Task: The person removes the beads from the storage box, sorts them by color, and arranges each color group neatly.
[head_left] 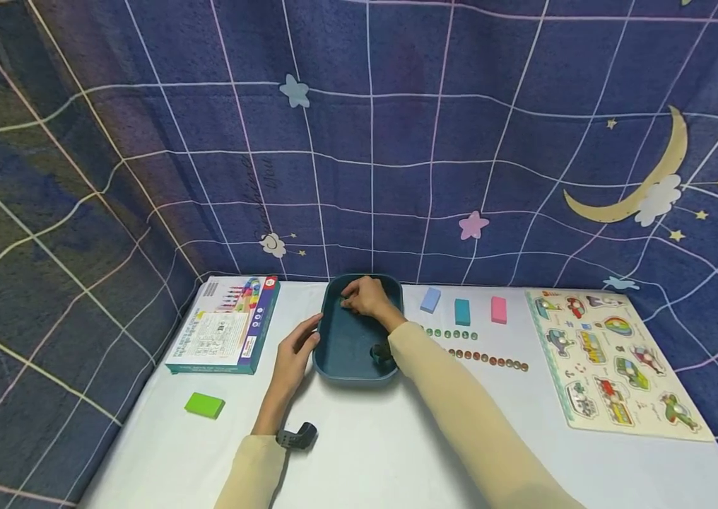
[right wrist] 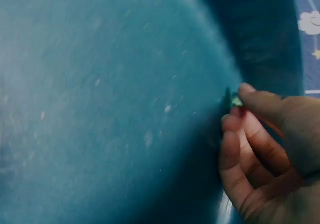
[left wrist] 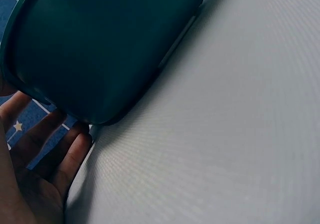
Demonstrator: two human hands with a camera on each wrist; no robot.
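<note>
A dark teal basin (head_left: 349,346) stands on the white table. Over its inside, near the far left corner, my right hand (head_left: 367,297) pinches a small green round piece (right wrist: 237,102) between thumb and fingertips. Most of that piece is hidden by the fingers. Against the outside of the basin's left wall rests my left hand (head_left: 294,355), its fingers loosely extended. In the left wrist view, its fingers (left wrist: 75,156) touch the wall from outside. Right of the basin lie a row of small green round pieces (head_left: 456,334) and a row of reddish-brown ones (head_left: 492,360).
A boxed set (head_left: 225,325) lies at left, with a green block (head_left: 205,405) in front of it. Blue (head_left: 430,300), teal (head_left: 462,312) and pink (head_left: 499,309) blocks lie behind the rows. A wooden picture puzzle (head_left: 620,364) occupies the right side. A curtain (head_left: 397,141) hangs behind.
</note>
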